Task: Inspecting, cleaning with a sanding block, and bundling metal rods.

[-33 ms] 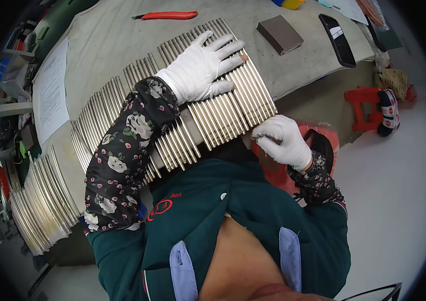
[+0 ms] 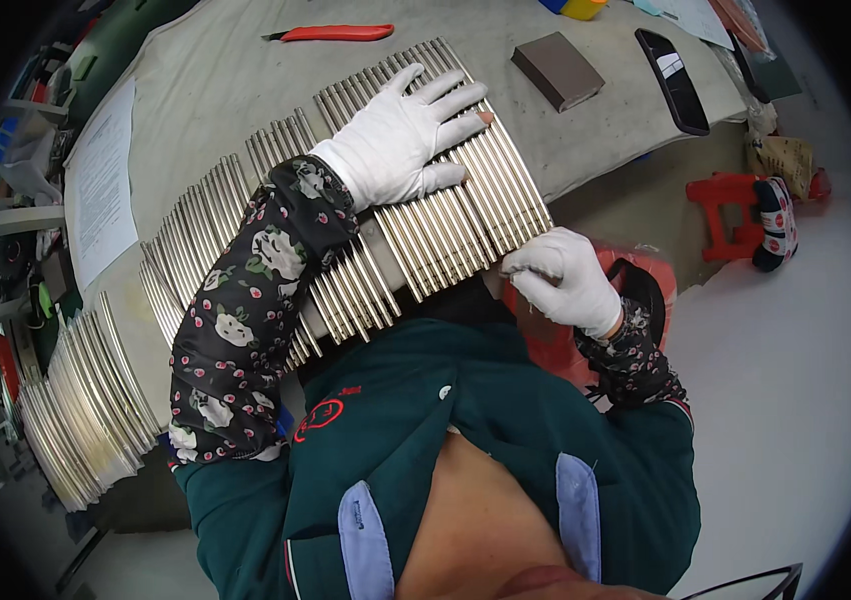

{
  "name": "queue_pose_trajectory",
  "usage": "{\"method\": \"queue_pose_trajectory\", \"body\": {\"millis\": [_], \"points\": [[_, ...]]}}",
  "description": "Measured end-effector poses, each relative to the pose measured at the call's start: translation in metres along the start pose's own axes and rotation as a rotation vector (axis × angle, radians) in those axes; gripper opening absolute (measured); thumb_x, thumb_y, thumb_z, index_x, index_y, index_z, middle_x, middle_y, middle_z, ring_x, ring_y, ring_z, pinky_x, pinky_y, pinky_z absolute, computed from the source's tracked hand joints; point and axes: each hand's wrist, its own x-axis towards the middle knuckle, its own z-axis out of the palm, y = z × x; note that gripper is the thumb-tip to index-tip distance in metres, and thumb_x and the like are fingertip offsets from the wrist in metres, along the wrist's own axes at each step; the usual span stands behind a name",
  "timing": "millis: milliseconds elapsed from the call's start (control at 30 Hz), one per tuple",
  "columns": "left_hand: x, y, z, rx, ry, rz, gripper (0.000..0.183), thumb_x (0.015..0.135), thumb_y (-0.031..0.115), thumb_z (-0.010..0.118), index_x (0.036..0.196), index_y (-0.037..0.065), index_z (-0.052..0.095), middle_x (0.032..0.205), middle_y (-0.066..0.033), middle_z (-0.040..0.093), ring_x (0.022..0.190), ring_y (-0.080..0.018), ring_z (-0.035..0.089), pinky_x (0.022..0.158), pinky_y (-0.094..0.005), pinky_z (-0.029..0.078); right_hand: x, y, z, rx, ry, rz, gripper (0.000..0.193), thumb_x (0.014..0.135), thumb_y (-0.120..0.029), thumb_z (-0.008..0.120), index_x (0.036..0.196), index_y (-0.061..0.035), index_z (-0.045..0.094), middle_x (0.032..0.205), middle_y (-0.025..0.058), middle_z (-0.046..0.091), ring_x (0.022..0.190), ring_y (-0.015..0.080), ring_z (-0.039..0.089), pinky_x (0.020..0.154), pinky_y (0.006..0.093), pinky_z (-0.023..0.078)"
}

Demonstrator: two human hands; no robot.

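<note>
Rods [image 2: 445, 245] in a long row, left hand [image 2: 395, 140] spread across them

The metal rods lie side by side on the cloth-covered table [image 2: 205, 110], in groups whose ends step unevenly, with the near ends pointing toward the person's body. The left hand, in a white glove, rests palm down over the right part of the row, its fingers fanned open and a bare fingertip showing through the glove.

The right hand [image 2: 565, 280], also gloved in white, is just beside the near corner of the row's right end. Its fingers are curled in; whether they grip anything, or touch the last rod, I cannot tell.

Flowered black sleeve covers [image 2: 235, 325] reach up both forearms, over a dark green shirt [image 2: 445, 370]. Red plastic [image 2: 650, 265] shows behind the right hand, below the table's level.

Beyond the row, near the far edge, lies a red-handled cutter [image 2: 340, 33]. A brown block [image 2: 558, 72] sits to the right of the rods, with a dark phone [image 2: 672, 80] near it at the table's right side. A sheet of paper [image 2: 105, 180] lies on the left. Another bunch of rods [image 2: 90, 420] stretches out at the lower left, apart from the main row. Well off to the right is a red stool-like thing [image 2: 725, 205].
</note>
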Motion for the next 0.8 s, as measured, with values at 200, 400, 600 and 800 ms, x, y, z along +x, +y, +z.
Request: {"method": "queue_pose_trajectory", "body": {"millis": [200,400,600,800], "points": [[0.007,-0.006,-0.003,-0.001,0.019,-0.001,0.061,0.085,0.038,0.056,0.137,0.007,0.045,0.149,-0.0155,0.037,0.140,-0.0339,0.030,0.114,-0.0535,0.020,0.009,0.002,-0.006,-0.044,0.006,-0.012,0.005,0.074,-0.010,0.068,0.076,-0.0056,0.070,0.072,0.0100,0.068,0.068,0.0268,0.066,0.065,0.0353,0.051],[0.010,-0.004,-0.002,0.025,0.004,-0.004,0.063,0.087,0.042,0.053,0.138,0.007,0.044,0.150,-0.0155,0.035,0.141,-0.0336,0.028,0.115,-0.0534,0.019,0.010,-0.007,-0.027,-0.081,-0.004,-0.039,0.004,0.071,-0.006,0.067,0.074,-0.0046,0.068,0.067,0.0097,0.065,0.061,0.0275,0.063,0.060,0.0345,0.050],[0.011,-0.002,-0.009,0.049,0.051,-0.014,0.062,0.093,0.043,0.046,0.144,0.009,0.039,0.153,-0.0144,0.030,0.143,-0.0329,0.025,0.115,-0.0514,0.019,0.041,0.007,-0.060,-0.357,0.677,0.038,0.020,0.076,-0.003,0.066,0.096,-0.0026,0.067,0.084,0.0108,0.067,0.070,0.0242,0.065,0.065,0.0337,0.051],[0.015,-0.025,0.002,0.089,0.048,-0.088,0.059,0.094,0.044,0.046,0.142,0.010,0.041,0.151,-0.0139,0.033,0.142,-0.0320,0.028,0.114,-0.0526,0.021,0.103,0.050,-0.069,-1.057,0.503,0.081,0.068,0.077,-0.048,0.065,0.133,-0.0110,0.052,0.116,0.0278,0.055,0.111,0.0413,0.053,0.085,0.0478,0.048]]}}
